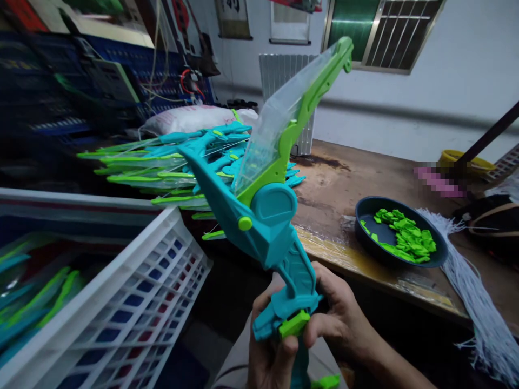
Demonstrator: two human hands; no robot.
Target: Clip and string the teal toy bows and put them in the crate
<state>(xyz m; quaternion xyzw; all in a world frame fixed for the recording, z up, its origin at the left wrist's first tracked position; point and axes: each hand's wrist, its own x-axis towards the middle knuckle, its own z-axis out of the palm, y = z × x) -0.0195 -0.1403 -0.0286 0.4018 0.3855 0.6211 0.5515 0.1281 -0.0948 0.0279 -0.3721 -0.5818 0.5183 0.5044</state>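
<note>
Obs., head view, both hands low centre, near edge.

Toy bow [263, 216]: teal plastic body w/ lime-green limb, held up in front of the camera, above the near edge of the surface [365, 178]. Round teal hub mid-body, small green knob just left of it. Clear plastic sleeve [271, 124] covers the green limb, which runs up and right toward the far wall. Second, teal limb runs left and up.

Left hand [270, 346]: fingers wrapped around the lower grip from the left, thumb up against the teal foot of the grip.

Right hand [338, 319]: fingers closed on the grip from the right, thumb and forefinger touching the small green clip [294, 324] at the grip's base. Clip sits against the teal part; whether it is fully seated – cannot tell, prob. partly hidden by the fingers.

Surroundings:
- Stack of like bows [162, 162], teal/green, lying on the far left of the surface, behind the held one.
- Dark bowl [365, 237] w/ loose green pieces [405, 237], right, on the surface, well apart from the hands.
- Bundle of white strings [466, 281] just right of the bowl, hanging over the near edge.
- White lattice crate [133, 302], near left, tilted.
</note>
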